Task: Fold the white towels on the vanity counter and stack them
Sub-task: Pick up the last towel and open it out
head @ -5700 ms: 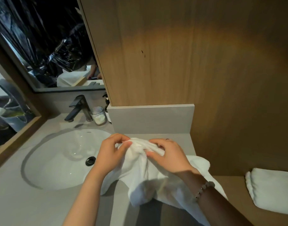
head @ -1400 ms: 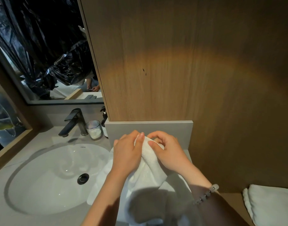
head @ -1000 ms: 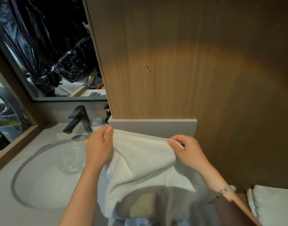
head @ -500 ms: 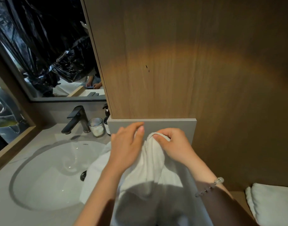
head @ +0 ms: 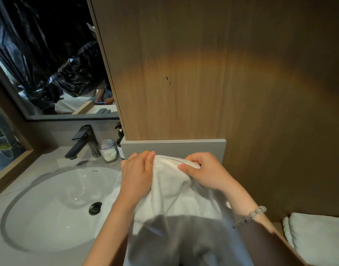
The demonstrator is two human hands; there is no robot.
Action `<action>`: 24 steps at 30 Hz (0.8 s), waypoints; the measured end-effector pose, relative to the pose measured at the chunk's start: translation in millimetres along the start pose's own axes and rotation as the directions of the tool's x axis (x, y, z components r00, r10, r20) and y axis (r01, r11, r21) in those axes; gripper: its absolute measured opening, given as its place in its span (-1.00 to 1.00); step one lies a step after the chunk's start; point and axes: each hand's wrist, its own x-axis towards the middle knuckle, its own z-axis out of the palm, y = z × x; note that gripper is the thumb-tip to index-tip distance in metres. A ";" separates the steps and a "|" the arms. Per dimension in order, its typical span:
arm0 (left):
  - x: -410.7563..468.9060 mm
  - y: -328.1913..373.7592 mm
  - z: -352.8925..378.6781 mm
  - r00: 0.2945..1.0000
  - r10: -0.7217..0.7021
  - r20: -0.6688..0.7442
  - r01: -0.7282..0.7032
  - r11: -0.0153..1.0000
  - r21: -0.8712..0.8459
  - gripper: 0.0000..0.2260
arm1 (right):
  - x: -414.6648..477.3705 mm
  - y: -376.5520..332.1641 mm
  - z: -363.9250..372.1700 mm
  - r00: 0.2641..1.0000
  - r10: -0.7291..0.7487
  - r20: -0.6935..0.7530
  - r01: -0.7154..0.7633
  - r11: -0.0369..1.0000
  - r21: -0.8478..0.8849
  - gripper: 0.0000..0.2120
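A white towel (head: pixel 176 196) hangs bunched between both hands above the grey vanity counter (head: pixel 55 162), right of the sink; its lower part falls into shadow toward me. My left hand (head: pixel 138 175) grips the towel's upper left edge, fingers curled over the cloth. My right hand (head: pixel 205 171), with a bead bracelet at the wrist, pinches the upper right edge between thumb and curled fingers. The hands are a short gap apart. A folded white towel (head: pixel 318 237) lies on a lower wooden shelf at the bottom right.
A white oval sink (head: pixel 49 204) with a dark drain fills the left of the counter. A black faucet (head: pixel 84 141), a glass jar (head: pixel 108 150) and a dark pump bottle (head: pixel 119 139) stand behind it. A wooden cabinet wall (head: pixel 203 73) and grey backsplash (head: pixel 174 147) rise just beyond my hands.
A second ago the towel was stretched wide between my hands; they then came together at the top edge. Since half a second ago they have parted slightly, still holding the bunched edge.
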 end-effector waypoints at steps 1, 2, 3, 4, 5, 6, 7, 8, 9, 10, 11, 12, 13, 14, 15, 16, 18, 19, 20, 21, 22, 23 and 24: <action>2.1 -2.5 -3.6 1.000 -0.009 -0.016 0.009 1.000 -0.009 -0.65 | -1.6 1.9 -4.8 1.000 0.010 0.020 -0.010 1.000 0.001 -0.73; 3.9 -4.6 -7.5 0.999 -0.029 -0.028 0.029 1.000 -0.011 -0.62 | -3.1 4.7 -8.9 0.999 0.018 0.034 -0.019 1.000 0.009 -0.71; 5.8 -8.2 -11.2 0.998 -0.057 -0.038 0.056 0.998 -0.017 -0.59 | -4.6 7.4 -12.7 0.999 0.023 0.040 -0.023 1.000 0.017 -0.69; 7.2 -12.2 -15.4 0.995 -0.084 -0.051 0.083 0.996 -0.029 -0.59 | -5.9 10.6 -16.4 0.999 0.026 0.043 -0.027 0.999 0.025 -0.71; 8.7 -17.0 -19.4 0.992 -0.111 -0.060 0.108 0.993 -0.041 -0.59 | -7.6 13.1 -20.0 0.999 0.029 0.044 -0.031 0.999 0.035 -0.74; 9.8 -21.3 -22.9 0.989 -0.134 -0.063 0.132 0.990 -0.046 -0.59 | -8.8 15.5 -23.0 0.998 0.033 0.051 -0.035 0.998 0.050 -0.75; 10.3 -25.2 -25.5 0.986 -0.152 -0.063 0.150 0.988 -0.043 -0.60 | -9.4 17.1 -25.2 0.997 0.033 0.063 -0.036 0.998 0.060 -0.76; 10.6 -29.0 -27.0 0.985 -0.164 -0.062 0.161 0.986 -0.036 -0.60 | -9.8 18.8 -27.2 0.997 0.030 0.075 -0.034 0.998 0.058 -0.76; 10.4 -31.1 -28.3 0.983 -0.170 -0.062 0.169 0.985 -0.027 -0.61 | -10.1 18.5 -28.3 0.996 0.030 0.088 -0.035 0.998 0.056 -0.76; 9.6 -33.5 -29.7 0.982 -0.178 -0.065 0.177 0.984 -0.018 -0.61 | -10.5 18.2 -29.2 0.994 0.034 0.100 -0.039 0.998 0.054 -0.74; 9.0 -37.1 -31.0 0.979 -0.190 -0.074 0.189 0.982 -0.019 -0.62 | -11.0 17.9 -30.2 0.994 0.041 0.105 -0.045 0.998 0.045 -0.70; 9.2 -41.5 -33.3 0.973 -0.211 -0.091 0.209 0.977 -0.032 -0.64 | -11.7 18.4 -31.9 0.994 0.047 0.095 -0.051 0.998 0.035 -0.66; 10.1 -47.8 -36.6 0.963 -0.247 -0.109 0.242 0.969 -0.054 -0.65 | -12.6 20.1 -34.1 0.996 0.059 0.071 -0.062 0.997 0.040 -0.63; 11.1 -54.0 -41.0 0.949 -0.291 -0.119 0.283 0.956 -0.082 -0.67 | -14.3 21.7 -35.8 0.996 0.083 0.042 -0.086 0.993 0.081 -0.62; 12.3 -60.3 -45.8 0.936 -0.334 -0.112 0.323 0.941 -0.102 -0.68 | -15.6 22.5 -37.1 0.994 0.110 0.017 -0.111 0.983 0.145 -0.62; 13.1 -63.6 -50.7 0.930 -0.354 -0.094 0.344 0.933 -0.107 -0.69 | -16.5 21.8 -37.8 0.993 0.118 -0.010 -0.114 0.974 0.193 -0.62; 14.4 -65.2 -56.2 0.945 -0.321 -0.053 0.316 0.945 -0.083 -0.71 | -15.7 17.8 -34.8 0.995 0.080 -0.064 -0.062 0.968 0.245 -0.63; 14.4 -61.6 -56.6 0.958 -0.284 -0.038 0.281 0.958 -0.063 -0.74 | -14.7 13.9 -31.4 0.995 0.054 -0.079 -0.030 0.961 0.275 -0.64; 14.4 -56.5 -54.5 0.972 -0.235 -0.019 0.234 0.971 -0.039 -0.76 | -13.3 9.3 -27.5 0.995 0.029 -0.095 0.000 0.956 0.294 -0.65; 13.8 -49.4 -50.0 0.983 -0.181 0.003 0.181 0.983 -0.020 -0.76 | -10.9 5.1 -23.2 0.994 -0.002 -0.111 0.034 0.956 0.291 -0.65; 12.4 -41.5 -43.3 0.991 -0.132 0.032 0.132 0.991 -0.021 -0.75 | -8.9 0.5 -18.7 0.993 -0.030 -0.117 0.062 0.959 0.277 -0.63; 10.0 -32.6 -35.0 0.994 -0.091 0.064 0.094 0.995 -0.042 -0.70 | -6.0 -2.9 -13.2 0.991 -0.055 -0.118 0.085 0.962 0.260 -0.61; 6.8 -22.9 -26.1 0.994 -0.049 0.095 0.056 0.996 -0.069 -0.60 | -3.5 -6.4 -7.6 0.990 -0.082 -0.114 0.108 0.963 0.246 -0.60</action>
